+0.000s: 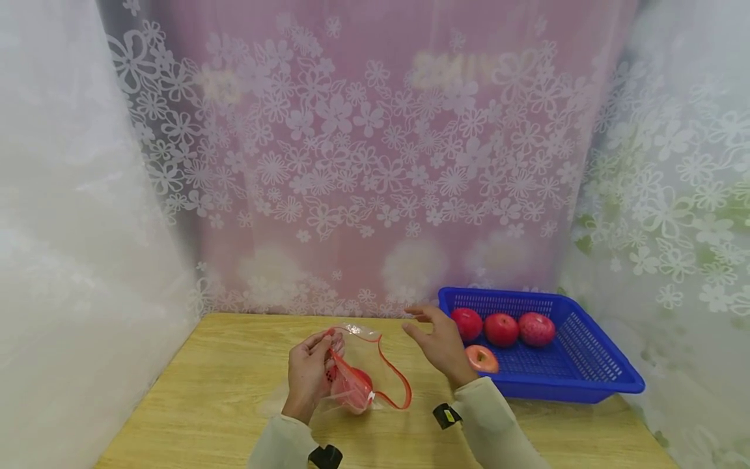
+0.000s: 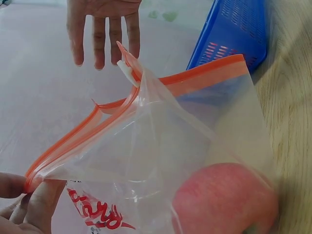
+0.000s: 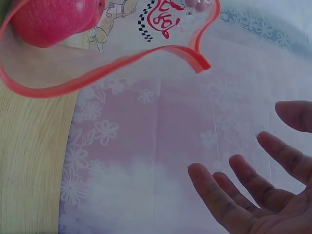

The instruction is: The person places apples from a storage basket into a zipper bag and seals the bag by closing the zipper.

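Observation:
My left hand (image 1: 308,374) pinches one corner of the red-edged rim of a clear zip bag (image 2: 146,141) between thumb and fingers. The bag's mouth gapes, and a white slider sits on its orange-red zip strip (image 3: 97,73). Inside the bag lies a red apple (image 2: 224,197), low down near the tabletop; red lettering and a cartoon figure are printed on the plastic. My right hand (image 1: 436,342) is apart from the bag, between it and the blue basket, with fingers extended and slightly spread and nothing held.
At the right of the wooden table (image 1: 217,384) stands a blue plastic basket (image 1: 577,384) with several apples (image 1: 501,329) in its left part. A pink flowered curtain (image 1: 375,163) hangs behind the table, and whitish sheets (image 1: 88,228) hang at both sides.

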### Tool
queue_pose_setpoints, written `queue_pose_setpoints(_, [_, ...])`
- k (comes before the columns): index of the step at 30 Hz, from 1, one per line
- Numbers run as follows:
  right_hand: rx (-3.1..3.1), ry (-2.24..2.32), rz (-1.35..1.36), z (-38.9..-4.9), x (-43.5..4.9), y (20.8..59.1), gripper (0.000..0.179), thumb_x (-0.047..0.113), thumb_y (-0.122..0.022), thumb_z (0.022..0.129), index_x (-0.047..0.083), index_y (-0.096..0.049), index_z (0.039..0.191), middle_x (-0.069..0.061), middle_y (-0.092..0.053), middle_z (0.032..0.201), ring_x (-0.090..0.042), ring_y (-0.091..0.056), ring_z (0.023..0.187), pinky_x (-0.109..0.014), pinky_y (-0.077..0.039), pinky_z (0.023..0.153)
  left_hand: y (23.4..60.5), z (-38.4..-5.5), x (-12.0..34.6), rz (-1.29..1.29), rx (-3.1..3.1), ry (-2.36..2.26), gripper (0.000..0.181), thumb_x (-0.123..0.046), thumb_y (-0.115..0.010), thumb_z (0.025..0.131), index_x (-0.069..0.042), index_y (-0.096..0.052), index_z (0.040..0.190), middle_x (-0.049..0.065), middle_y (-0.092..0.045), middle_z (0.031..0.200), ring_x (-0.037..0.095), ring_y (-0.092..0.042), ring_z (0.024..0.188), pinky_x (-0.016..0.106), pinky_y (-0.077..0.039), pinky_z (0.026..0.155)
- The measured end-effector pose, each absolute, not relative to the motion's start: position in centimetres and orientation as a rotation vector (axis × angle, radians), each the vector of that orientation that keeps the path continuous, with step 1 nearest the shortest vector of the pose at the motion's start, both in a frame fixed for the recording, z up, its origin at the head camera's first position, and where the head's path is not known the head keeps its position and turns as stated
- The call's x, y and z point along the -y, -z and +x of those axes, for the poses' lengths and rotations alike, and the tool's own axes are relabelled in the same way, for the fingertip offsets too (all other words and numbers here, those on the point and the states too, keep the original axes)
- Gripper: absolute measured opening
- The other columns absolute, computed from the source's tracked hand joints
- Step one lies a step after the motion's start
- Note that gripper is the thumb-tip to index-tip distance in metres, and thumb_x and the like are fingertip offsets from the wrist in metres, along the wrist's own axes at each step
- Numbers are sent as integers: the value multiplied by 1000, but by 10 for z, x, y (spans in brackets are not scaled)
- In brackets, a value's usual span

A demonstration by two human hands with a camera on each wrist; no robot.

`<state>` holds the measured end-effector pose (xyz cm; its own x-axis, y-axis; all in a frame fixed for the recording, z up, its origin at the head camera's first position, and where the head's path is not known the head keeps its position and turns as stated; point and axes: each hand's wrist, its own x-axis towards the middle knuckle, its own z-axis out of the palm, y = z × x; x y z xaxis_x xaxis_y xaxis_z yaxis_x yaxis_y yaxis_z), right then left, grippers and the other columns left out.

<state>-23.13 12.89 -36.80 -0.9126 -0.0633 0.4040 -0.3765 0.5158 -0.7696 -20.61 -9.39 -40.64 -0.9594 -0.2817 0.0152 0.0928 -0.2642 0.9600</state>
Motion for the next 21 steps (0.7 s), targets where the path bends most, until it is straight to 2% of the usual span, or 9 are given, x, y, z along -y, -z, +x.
queue_pose_setpoints(4, [2424,-1341,371,-232,-132,366,29,13,-70,88,8,-67,117,-13,-63,122,-35,-57,110,-48,-53,83,407,-206,93,221,1711,2336,29,-5,-54,98,12,-59,121,16,-71,102,9,-68,77,16,-54,59])
queue_pose_setpoints(10, [2428,-1276,371,-233,-138,362,31,12,-71,87,5,-67,117,-14,-64,120,-36,-59,108,-51,-49,89,407,-205,92,217,1711,2342,29,-5,-54,98,12,-59,121,15,-71,102,8,-68,77,16,-54,59])
queue_pose_setpoints(21, [2465,-1310,299,-235,-152,357,35,23,-69,91,10,-65,122,-12,-60,127,-32,-56,115,-53,-47,93,408,-205,91,197,1738,2320,29,-6,-54,99,12,-59,121,15,-71,102,8,-68,76,17,-54,59])
